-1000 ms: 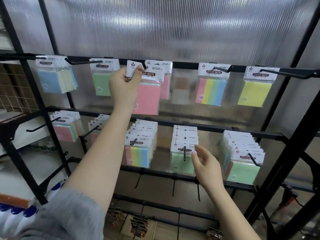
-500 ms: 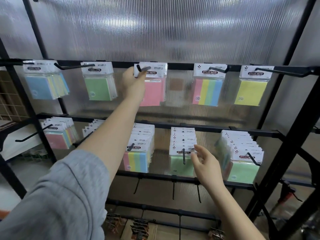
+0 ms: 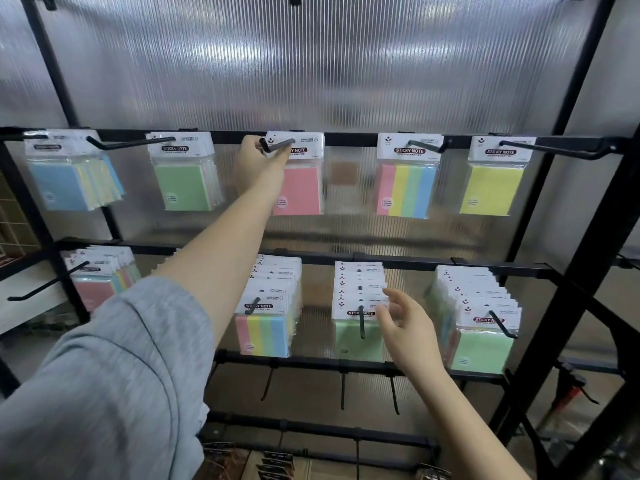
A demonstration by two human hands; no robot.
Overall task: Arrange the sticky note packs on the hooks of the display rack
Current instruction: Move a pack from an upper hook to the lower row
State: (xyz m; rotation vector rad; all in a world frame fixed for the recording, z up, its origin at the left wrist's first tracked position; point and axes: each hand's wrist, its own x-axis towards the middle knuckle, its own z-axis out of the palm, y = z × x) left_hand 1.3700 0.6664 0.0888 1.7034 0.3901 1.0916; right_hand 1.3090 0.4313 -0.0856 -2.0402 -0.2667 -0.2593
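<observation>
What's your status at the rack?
Left hand at the pink pack, grip unclear. Right hand open at green stack. Nothing blocking.

On the display rack, five sticky note packs are hanging side by side along the top rail. The left hand is reaching up to the middle pack, seemingly touching its left edge at the hook. Below, a second rail is carrying fuller hooks; the right hand is sitting just right of the stack under that pack.
</observation>
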